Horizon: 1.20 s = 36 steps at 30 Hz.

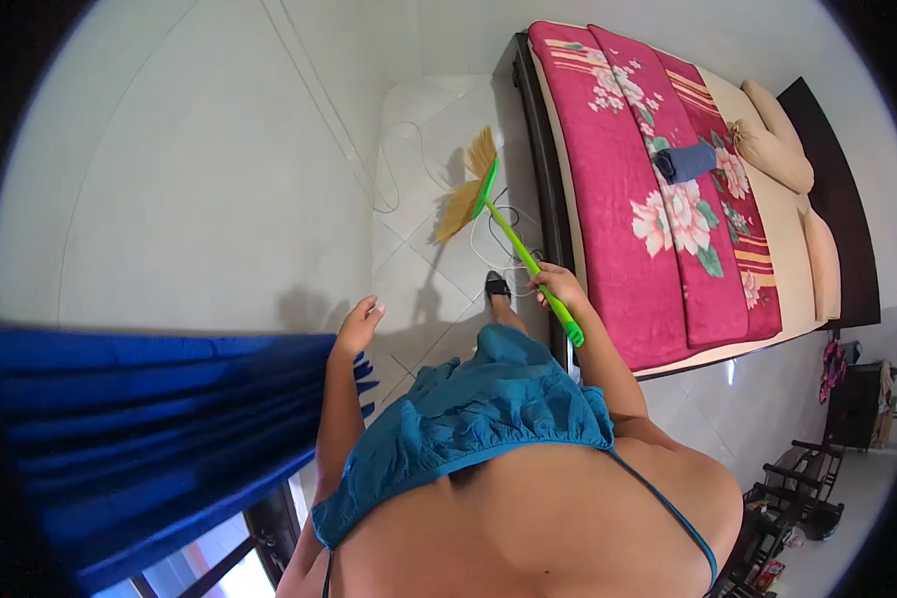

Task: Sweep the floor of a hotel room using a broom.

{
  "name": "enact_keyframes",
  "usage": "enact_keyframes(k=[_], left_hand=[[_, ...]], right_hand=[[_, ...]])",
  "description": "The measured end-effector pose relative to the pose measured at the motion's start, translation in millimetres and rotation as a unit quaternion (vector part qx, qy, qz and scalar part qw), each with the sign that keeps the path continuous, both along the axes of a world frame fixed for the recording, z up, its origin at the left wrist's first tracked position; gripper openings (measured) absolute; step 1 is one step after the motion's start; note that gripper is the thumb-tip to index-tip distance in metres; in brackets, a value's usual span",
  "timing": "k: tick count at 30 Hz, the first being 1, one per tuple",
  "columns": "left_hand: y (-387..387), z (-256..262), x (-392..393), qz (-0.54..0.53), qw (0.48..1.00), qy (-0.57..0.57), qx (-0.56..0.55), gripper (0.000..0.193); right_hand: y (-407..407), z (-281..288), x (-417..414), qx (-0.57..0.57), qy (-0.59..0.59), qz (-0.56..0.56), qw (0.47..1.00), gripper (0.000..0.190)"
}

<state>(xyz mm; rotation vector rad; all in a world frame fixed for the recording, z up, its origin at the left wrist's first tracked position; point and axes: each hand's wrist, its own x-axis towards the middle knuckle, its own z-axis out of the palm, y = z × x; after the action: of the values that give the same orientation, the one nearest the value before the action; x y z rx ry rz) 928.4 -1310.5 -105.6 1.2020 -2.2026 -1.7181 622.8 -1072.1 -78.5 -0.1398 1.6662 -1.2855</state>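
My right hand is closed around the bright green handle of a broom, a little above its lower end as pictured. The broom reaches away from me, with its green head and tan bristles over the tiled floor; whether the bristles touch the tiles I cannot tell. On the left, my left hand is held out near the wall with nothing in it and its fingers loosely apart. Thin cables lie on the floor beneath and beside the broom, close to the bed frame. One shoe shows between my hands.
A bed with a dark frame stands along the right, bearing a folded pink floral blanket, a rolled blue cloth and pillows. A blue curtain hangs at the left below a pale wall. Dark chairs stand at the lower right.
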Motion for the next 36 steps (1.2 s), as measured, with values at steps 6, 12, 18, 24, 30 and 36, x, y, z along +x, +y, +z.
enact_keyframes(k=[6,12,18,24,30,36], left_hand=[[-52.2,-8.4,-80.3,-0.001,1.0,0.031,0.004,0.049],[-99.4,-20.2,-197.9,-0.017,0.998,-0.063,0.001,0.053],[-129.1,-53.9,-292.7,-0.015,0.995,-0.094,-0.007,0.049],[-113.0,-81.3,-330.4,0.094,0.992,-0.066,0.047,0.045],[-98.7,-88.8,-317.8,0.14,0.973,-0.15,0.108,0.043],[-99.7,-70.3,-314.3,0.118,0.975,-0.185,0.015,0.047]], right_hand=[[-49.5,0.4,-74.4,0.021,0.074,0.038,0.996,0.046],[-131.1,-43.1,-213.2,0.097,0.229,0.108,0.963,0.048],[-277.5,-62.1,-381.0,0.154,0.51,0.194,0.824,0.046],[-406.3,-170.6,-530.1,0.326,0.368,0.202,0.847,0.044],[-364.1,-251.2,-499.4,0.328,0.283,0.18,0.883,0.054],[-277.6,-156.9,-360.2,0.165,0.073,0.304,0.935,0.073]])
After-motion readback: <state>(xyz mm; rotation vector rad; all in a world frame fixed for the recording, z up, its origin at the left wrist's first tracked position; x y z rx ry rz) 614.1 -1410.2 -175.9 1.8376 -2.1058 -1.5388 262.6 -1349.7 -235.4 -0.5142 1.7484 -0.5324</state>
